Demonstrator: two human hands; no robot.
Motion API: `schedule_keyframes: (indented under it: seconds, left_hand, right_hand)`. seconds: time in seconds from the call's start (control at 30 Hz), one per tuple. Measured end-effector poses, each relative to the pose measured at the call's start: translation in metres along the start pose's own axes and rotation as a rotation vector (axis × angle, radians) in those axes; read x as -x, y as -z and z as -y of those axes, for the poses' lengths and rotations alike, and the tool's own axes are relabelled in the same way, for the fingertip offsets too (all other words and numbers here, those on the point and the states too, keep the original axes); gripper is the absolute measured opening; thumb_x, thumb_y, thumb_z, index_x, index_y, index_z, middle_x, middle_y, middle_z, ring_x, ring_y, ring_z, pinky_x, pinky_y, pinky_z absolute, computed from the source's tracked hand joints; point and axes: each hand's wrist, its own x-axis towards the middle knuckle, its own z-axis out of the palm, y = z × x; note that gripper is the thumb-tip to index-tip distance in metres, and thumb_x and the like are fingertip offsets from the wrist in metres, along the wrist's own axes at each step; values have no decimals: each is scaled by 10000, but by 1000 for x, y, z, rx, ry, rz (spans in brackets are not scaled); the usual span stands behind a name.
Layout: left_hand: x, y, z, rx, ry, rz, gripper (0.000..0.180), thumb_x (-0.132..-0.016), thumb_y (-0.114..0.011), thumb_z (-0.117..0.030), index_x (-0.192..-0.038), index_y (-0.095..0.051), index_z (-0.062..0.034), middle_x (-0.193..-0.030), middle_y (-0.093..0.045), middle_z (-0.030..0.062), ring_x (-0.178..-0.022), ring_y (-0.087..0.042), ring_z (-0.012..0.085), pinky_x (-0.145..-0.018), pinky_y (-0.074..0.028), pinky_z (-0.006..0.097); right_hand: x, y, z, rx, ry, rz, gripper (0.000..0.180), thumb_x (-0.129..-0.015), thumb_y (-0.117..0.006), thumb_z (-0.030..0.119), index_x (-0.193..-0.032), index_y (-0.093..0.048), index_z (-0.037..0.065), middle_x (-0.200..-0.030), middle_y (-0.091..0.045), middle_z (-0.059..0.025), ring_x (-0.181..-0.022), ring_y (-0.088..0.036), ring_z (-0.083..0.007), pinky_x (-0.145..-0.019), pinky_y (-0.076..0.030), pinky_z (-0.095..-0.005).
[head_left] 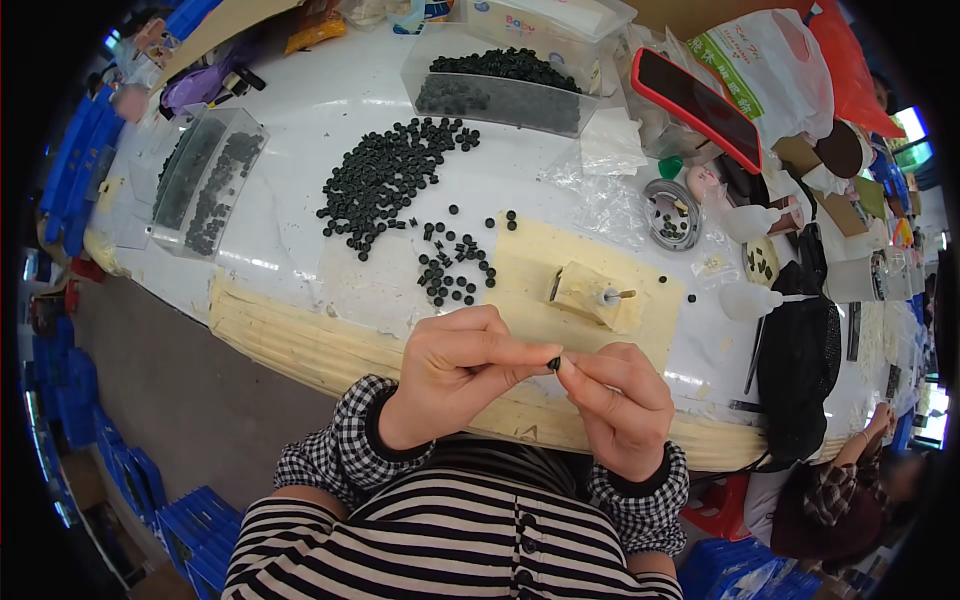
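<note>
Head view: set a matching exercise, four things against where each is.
1. Single small black part
2. Yellow block with metal pin
3. Red-cased phone with dark screen
4. Heap of small black round parts

A. Slanting, upper right of view
B. Loose on the white table
C. Between fingers of the left hand and right hand
D. On the flat yellow sheet

Pairs: 1-C; 2-D; 3-A; 4-B.

Lettered plastic bag [768, 72] and container [548, 18]
</note>
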Motion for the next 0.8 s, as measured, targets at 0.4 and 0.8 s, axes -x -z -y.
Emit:
schedule_keyframes:
  seconds: [0.4,0.8]
  left_hand:
    - [-1,-2,0,50,35,-19,209,-742,-760,-1,-947,-730,-31,-652,-582,11,-560,-467,57,-515,-359,196]
    - [0,-3,-1,-21,-22,-25,266,-719,-770,5,-973,-739,-68,-626,-524,-9,-547,-456,60,-504,-362,188]
  right_hand:
    - [0,-4,3,-25,-30,-65,410,-682,-697,-63,-1081,-690,34,-959,-640,-73,-718,-561,-220,-634,-460,-307]
    - [0,-4,2,-85,-35,-36,366,-714,-695,-58,-1072,-687,17,-956,-633,-82,-711,-564,-217,-609,-452,-306]
